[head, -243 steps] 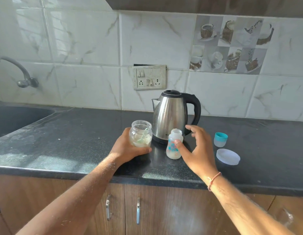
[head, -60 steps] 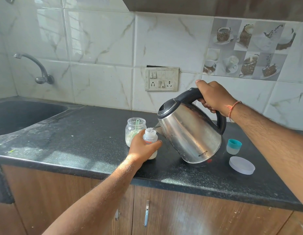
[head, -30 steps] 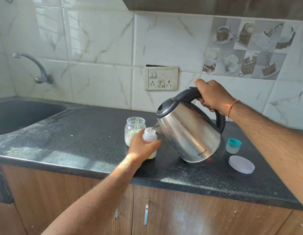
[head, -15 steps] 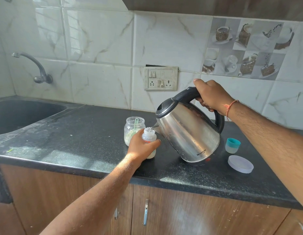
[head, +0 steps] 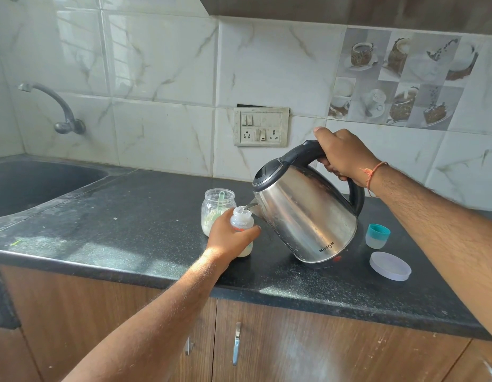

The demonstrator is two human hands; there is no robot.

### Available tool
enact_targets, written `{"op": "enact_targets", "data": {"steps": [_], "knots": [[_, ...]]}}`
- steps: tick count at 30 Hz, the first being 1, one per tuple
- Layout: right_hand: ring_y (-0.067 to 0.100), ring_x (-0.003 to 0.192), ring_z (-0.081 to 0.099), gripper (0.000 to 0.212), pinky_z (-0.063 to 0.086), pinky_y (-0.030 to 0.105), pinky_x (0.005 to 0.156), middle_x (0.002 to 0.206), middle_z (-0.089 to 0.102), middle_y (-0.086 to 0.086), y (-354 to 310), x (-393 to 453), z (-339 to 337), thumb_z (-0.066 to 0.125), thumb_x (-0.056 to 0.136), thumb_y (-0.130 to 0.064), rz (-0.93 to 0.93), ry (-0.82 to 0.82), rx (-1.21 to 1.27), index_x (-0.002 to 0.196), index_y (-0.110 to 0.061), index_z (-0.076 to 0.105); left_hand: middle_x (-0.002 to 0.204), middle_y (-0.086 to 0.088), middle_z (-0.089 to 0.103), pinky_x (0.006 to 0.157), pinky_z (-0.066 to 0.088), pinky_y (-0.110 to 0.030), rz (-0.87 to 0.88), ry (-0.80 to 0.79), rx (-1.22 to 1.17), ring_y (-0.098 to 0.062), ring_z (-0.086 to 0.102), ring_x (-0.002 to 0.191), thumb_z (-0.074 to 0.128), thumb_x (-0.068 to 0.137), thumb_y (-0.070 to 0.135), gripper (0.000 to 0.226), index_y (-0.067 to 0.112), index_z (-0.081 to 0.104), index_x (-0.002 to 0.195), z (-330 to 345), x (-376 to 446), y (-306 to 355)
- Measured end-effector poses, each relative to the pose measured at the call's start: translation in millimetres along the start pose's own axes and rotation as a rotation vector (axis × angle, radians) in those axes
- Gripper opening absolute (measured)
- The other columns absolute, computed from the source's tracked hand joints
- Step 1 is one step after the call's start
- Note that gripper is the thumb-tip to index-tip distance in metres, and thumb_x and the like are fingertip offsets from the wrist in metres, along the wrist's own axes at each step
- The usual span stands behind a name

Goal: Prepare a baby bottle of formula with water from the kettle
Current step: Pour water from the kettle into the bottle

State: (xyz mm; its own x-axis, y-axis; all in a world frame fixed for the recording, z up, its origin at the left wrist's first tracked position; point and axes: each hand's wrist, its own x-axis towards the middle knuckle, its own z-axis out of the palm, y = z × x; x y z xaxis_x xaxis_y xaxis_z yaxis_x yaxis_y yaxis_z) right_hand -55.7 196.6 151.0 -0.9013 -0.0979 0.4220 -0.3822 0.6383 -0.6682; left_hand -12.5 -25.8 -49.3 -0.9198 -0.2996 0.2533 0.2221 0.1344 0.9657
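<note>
A small baby bottle [head: 241,220] stands upright on the black counter [head: 134,232], and my left hand [head: 228,238] grips it around the body. My right hand [head: 342,158] holds the black handle of a steel kettle [head: 305,219], tilted to the left above the counter. Its spout sits just over the bottle's open mouth, where water shows. Just behind the bottle stands an open glass jar [head: 216,210] of pale formula powder with a green scoop in it.
A teal-topped bottle cap [head: 377,235] and a flat white lid [head: 390,266] lie right of the kettle. A dark sink [head: 32,183] with a wall tap [head: 60,111] is at the left. A socket panel [head: 261,126] is on the tiled wall. Wooden cupboard doors are below.
Since eight seconds ago my right hand lifted the kettle and tilted it over the bottle, and my left hand moved from the jar to the bottle. Over the last second little has changed.
</note>
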Motion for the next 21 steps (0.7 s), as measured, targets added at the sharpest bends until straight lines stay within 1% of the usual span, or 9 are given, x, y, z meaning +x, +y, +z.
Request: {"op": "enact_targets", "data": {"steps": [3, 8, 10, 13, 15, 18, 21], "knots": [[0.015, 0.038, 0.036, 0.06, 0.033, 0.025, 0.047, 0.04, 0.047, -0.006, -0.4, 0.1, 0.2, 0.039, 0.104, -0.05, 0.003, -0.001, 0.002, 0.061, -0.011, 0.053, 0.096, -0.007, 0.082, 0.074, 0.057, -0.027, -0.003, 0.002, 0.006, -0.016, 0.073, 0.081, 0.085, 0.088, 0.007, 0.024, 0.022, 0.074, 0.102, 0.1, -0.3, 0.6], [0.018, 0.04, 0.036, 0.06, 0.033, 0.026, 0.047, 0.04, 0.047, -0.006, -1.3, -0.4, 0.3, 0.039, 0.105, -0.049, 0.004, 0.0, 0.007, 0.061, -0.011, 0.054, 0.095, -0.007, 0.082, 0.076, 0.058, -0.029, -0.012, -0.009, 0.005, -0.018, 0.074, 0.083, 0.086, 0.086, 0.009, 0.023, 0.021, 0.074, 0.103, -0.7, -1.1, 1.3], [0.019, 0.042, 0.036, 0.059, 0.033, 0.026, 0.047, 0.039, 0.047, -0.007, -1.7, -0.6, 0.6, 0.039, 0.105, -0.048, 0.006, 0.0, 0.008, 0.062, -0.011, 0.053, 0.092, -0.004, 0.082, 0.076, 0.058, -0.03, -0.016, -0.014, -0.006, -0.018, 0.073, 0.081, 0.087, 0.079, 0.016, 0.026, 0.019, 0.074, 0.102, -0.1, -2.1, 2.8], [0.021, 0.045, 0.036, 0.058, 0.033, 0.026, 0.047, 0.039, 0.047, -0.007, -2.6, -1.1, 0.7, 0.04, 0.105, -0.048, 0.009, 0.003, 0.011, 0.063, -0.011, 0.053, 0.086, 0.0, 0.078, 0.075, 0.057, -0.029, -0.012, -0.016, -0.012, -0.015, 0.07, 0.077, 0.08, 0.068, 0.027, 0.033, 0.019, 0.073, 0.099, 0.6, -3.9, 4.9], [0.021, 0.045, 0.036, 0.058, 0.033, 0.026, 0.047, 0.039, 0.047, -0.007, -3.0, -1.5, 0.5, 0.04, 0.105, -0.048, 0.009, 0.006, 0.009, 0.063, -0.011, 0.053, 0.085, 0.0, 0.078, 0.074, 0.057, -0.029, -0.01, -0.02, -0.009, -0.015, 0.07, 0.077, 0.082, 0.071, 0.025, 0.03, 0.019, 0.073, 0.099, 0.5, -3.0, 3.6], [0.021, 0.045, 0.037, 0.058, 0.034, 0.026, 0.048, 0.039, 0.049, -0.007, -3.2, -2.3, 0.7, 0.039, 0.106, -0.048, 0.008, 0.007, 0.005, 0.064, -0.01, 0.054, 0.087, -0.001, 0.079, 0.073, 0.056, -0.028, -0.012, -0.016, -0.006, -0.015, 0.07, 0.078, 0.086, 0.081, 0.013, 0.023, 0.019, 0.074, 0.1, -0.4, -1.7, 1.4], [0.02, 0.045, 0.038, 0.058, 0.034, 0.027, 0.048, 0.039, 0.049, -0.008, -3.3, -2.9, 0.8, 0.039, 0.106, -0.048, 0.004, 0.004, 0.005, 0.064, -0.01, 0.054, 0.091, -0.007, 0.081, 0.075, 0.057, -0.03, -0.011, -0.014, -0.011, -0.015, 0.071, 0.078, 0.083, 0.075, 0.021, 0.028, 0.02, 0.074, 0.101, -0.7, -1.5, 0.6]]}}
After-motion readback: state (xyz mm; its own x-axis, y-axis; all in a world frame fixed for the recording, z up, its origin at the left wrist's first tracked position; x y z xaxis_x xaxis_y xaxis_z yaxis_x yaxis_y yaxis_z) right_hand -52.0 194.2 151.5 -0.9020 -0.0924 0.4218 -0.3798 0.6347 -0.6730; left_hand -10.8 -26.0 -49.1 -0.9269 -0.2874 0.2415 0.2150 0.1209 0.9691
